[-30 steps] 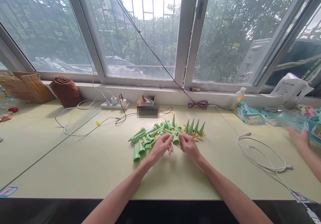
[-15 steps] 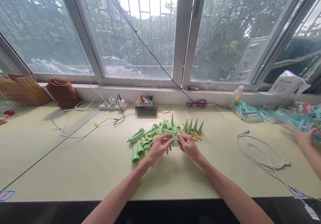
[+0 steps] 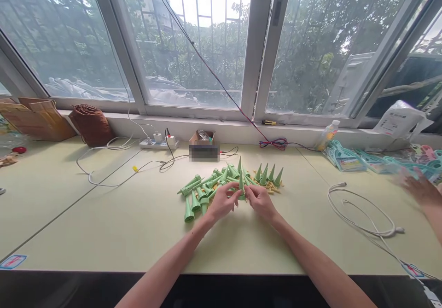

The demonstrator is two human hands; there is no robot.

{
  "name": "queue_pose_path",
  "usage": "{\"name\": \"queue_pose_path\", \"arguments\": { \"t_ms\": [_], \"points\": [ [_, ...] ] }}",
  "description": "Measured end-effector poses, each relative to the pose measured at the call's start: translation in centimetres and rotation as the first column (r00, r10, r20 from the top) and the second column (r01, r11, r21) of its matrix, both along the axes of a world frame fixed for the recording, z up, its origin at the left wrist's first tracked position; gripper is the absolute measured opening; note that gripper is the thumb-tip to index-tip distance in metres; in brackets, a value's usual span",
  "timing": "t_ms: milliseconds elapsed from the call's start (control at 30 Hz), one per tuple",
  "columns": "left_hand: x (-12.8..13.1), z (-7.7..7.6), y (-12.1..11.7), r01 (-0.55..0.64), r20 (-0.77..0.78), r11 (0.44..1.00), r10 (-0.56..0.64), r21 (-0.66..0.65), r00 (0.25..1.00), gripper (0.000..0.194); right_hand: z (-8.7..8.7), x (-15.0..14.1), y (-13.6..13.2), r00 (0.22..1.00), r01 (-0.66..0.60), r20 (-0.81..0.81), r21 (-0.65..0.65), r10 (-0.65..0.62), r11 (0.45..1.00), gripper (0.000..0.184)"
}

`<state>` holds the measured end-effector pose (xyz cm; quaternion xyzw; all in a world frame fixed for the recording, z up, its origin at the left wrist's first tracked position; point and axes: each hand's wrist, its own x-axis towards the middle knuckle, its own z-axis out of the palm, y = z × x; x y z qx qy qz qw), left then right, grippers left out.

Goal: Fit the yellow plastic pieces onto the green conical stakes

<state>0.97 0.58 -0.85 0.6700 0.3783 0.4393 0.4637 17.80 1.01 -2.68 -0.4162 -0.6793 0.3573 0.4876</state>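
A green plastic watering spike (image 3: 241, 182) stands point up between my hands, over the middle of the table. My left hand (image 3: 223, 200) grips it from the left with thumb and fingers. My right hand (image 3: 259, 200) is closed in a pinch at its right side, near the base; whether it holds a small part there is hidden by the fingers. More green spikes (image 3: 196, 202) lie heaped to the left and behind. Several others (image 3: 264, 175) stand upright to the right, among small yellow-orange pegs (image 3: 272, 189).
A white cable (image 3: 361, 225) lies coiled on the right of the table (image 3: 120, 234). Beyond it, another person's hand (image 3: 419, 186) is by packed teal items (image 3: 348, 157). A power strip (image 3: 159, 143), a small cardboard box (image 3: 203, 136) and a bottle (image 3: 329, 133) stand along the window.
The view has shifted slightly. My hands stay around the same spike, almost unmoved. At the right, the other person's hand has moved over the teal items and is blurred.
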Motion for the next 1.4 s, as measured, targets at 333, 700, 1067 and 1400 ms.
{"name": "queue_pose_path", "arguments": {
  "t_ms": [333,700,1067,1400],
  "points": [
    [-0.11,-0.45,-0.12,-0.047,-0.112,0.996,0.055,0.074,0.992,0.032,0.41,0.03,-0.68,0.989,-0.047,0.148,0.105,0.031,0.993,0.052],
    [-0.06,-0.71,-0.08,0.097,-0.006,0.995,-0.097,0.002,0.995,0.031,0.44,-0.05,-0.79,0.981,-0.067,0.189,0.122,0.043,0.99,0.041],
    [0.03,-0.72,0.16,0.182,0.089,0.983,-0.18,-0.016,0.98,0.026,0.36,-0.1,-0.59,0.974,-0.088,0.221,0.153,0.052,0.984,0.047],
    [-0.16,-0.97,0.42,0.219,0.094,0.976,-0.22,0.018,0.971,0.021,0.2,0.0,-0.49,0.968,-0.1,0.243,0.174,0.056,0.98,0.046]
  ]
}}
